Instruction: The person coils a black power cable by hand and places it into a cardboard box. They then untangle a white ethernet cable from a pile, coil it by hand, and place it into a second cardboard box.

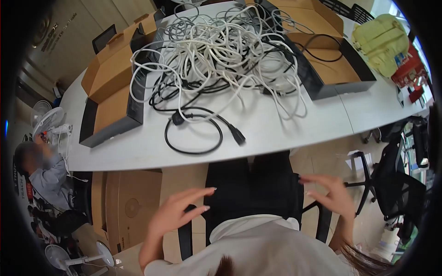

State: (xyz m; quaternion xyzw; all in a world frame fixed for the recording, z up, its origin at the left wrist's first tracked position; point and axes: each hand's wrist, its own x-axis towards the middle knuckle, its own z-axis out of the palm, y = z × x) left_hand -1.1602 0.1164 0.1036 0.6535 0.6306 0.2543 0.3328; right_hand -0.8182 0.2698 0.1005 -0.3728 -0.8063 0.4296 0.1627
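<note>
While both hands (pixel 176 208) (pixel 332 194) hover apart, tangled cables (pixel 223 53) lie beyond them.

Smooth plastic-sheathed cables (pixel 223 48), matt cardboard box interior (pixel 110 108), smooth tabletop (pixel 276 135).

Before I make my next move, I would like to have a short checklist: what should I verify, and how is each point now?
1. Left hand free: ok, fingers open, holding nothing.
2. Right hand free: ok, also open and holding nothing.
3. Cable pile untangled: not ok, white, grey and black cables cross in a heap.
4. Black connector resting on the table: ok, it lies near the front edge.
5. Right-hand box clear of cables: not ok, a black cable loops across its opening.
6. Cables undamaged: cannot tell, many are covered.
</note>
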